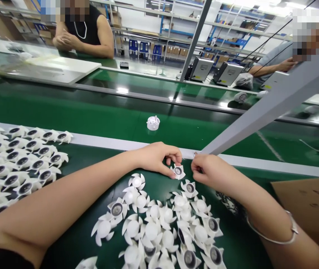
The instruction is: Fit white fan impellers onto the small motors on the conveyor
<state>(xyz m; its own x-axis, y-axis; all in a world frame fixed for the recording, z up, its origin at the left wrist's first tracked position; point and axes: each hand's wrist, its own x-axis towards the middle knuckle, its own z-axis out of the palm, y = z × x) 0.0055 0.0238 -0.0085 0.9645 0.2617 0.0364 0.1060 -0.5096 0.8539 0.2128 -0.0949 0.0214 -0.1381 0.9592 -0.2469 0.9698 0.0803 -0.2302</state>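
My left hand (pixel 159 157) pinches a small white fan impeller (pixel 177 171), hollow side up, just above the green work surface (pixel 92 157). My right hand (pixel 211 172) is closed in a pinch right beside that impeller; what its fingertips hold is too small to make out. A loose pile of white impellers (pixel 159 228) lies right below both hands. At the left, more impellers (pixel 16 157) lie in neat rows with their dark hollows up.
A white round part (pixel 153 123) sits alone on the green conveyor belt (pixel 106 116). A grey slanted post (pixel 263 110) rises from beside my right hand. A cardboard box (pixel 310 209) stands at the right. Two other people are across the belt, near grey devices (pixel 201 69).
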